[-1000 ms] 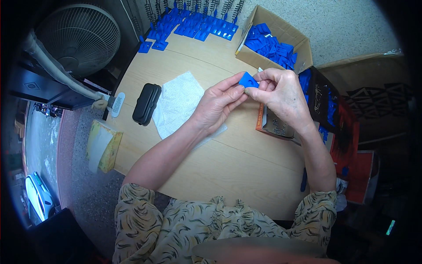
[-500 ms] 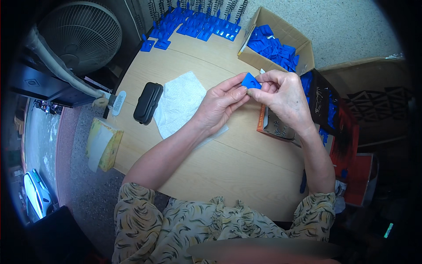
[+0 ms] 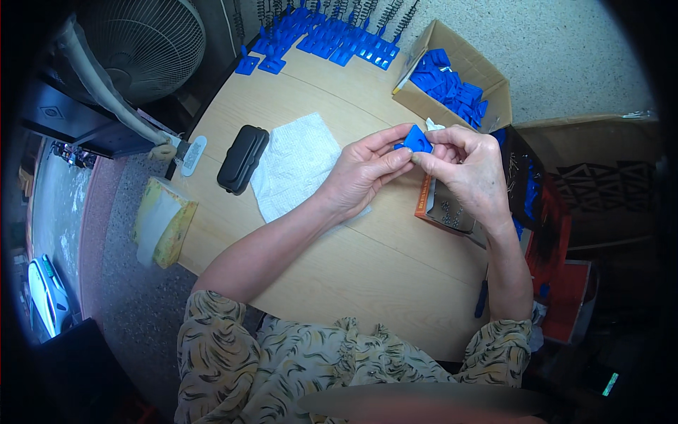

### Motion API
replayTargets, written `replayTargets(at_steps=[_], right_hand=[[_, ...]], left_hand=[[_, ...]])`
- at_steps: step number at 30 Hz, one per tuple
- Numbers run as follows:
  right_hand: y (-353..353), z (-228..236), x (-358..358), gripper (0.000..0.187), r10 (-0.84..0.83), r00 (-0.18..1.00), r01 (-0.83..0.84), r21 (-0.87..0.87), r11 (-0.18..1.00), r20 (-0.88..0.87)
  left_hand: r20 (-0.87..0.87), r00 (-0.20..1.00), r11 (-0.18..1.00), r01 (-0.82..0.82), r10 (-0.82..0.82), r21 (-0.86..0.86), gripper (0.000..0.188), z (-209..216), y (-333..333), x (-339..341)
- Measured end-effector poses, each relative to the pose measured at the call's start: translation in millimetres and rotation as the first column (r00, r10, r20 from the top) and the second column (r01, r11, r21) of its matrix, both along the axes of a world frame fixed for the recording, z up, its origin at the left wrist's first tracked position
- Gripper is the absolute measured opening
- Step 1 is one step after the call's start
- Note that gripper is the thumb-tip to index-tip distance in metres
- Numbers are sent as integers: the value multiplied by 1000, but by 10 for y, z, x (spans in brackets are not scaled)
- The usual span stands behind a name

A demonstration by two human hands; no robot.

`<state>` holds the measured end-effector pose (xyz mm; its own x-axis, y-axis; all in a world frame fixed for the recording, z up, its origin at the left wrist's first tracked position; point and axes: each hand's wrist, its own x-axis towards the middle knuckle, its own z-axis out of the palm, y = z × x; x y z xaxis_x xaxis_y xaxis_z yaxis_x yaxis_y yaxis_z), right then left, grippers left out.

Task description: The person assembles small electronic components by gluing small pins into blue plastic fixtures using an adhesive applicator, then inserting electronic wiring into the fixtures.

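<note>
Above the table, a small flat blue plastic piece (image 3: 417, 140) with a round recess is held up between both hands. My left hand (image 3: 369, 167) pinches its left side between thumb and fingers. My right hand (image 3: 467, 159) grips the right side with thumb and forefinger, its other fingers curled behind. Whether the fingertips hide a smaller part, I cannot tell. Just beneath the right hand is an orange-edged box (image 3: 446, 214) with many tiny metal parts. Beyond the hands, a cardboard box (image 3: 462, 59) holds a heap of blue plastic pieces (image 3: 446, 83).
Several blue bases with black springs (image 3: 339, 44) stand along the table's far edge. A white paper towel (image 3: 293, 166) lies under a black case (image 3: 242, 160) at its left. A tissue pack (image 3: 166, 221) sits at the left edge, near a fan (image 3: 145, 49). A dark tool (image 3: 482, 298) lies front right.
The blue piece has been tilted more upright between the fingers, showing more of its face. Both hands keep hold of it. The whole view has shifted slightly.
</note>
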<state>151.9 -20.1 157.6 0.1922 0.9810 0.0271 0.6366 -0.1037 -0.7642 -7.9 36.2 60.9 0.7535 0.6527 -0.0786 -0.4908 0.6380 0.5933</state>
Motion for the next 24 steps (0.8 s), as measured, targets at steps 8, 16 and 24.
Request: replayTargets(at_steps=[8, 16, 24], right_hand=[[23, -4, 14, 30, 1, 1000, -1, 6, 1000, 4], [236, 103, 6, 32, 20, 992, 0, -163, 987, 122], [346, -51, 87, 29, 14, 988, 5, -128, 992, 153]], left_hand=[[0, 1000, 1000, -12, 12, -19, 50, -30, 7, 14], [25, 999, 987, -28, 32, -160, 50, -151, 67, 55], [42, 995, 981, -81, 89, -176, 51, -142, 82, 84]])
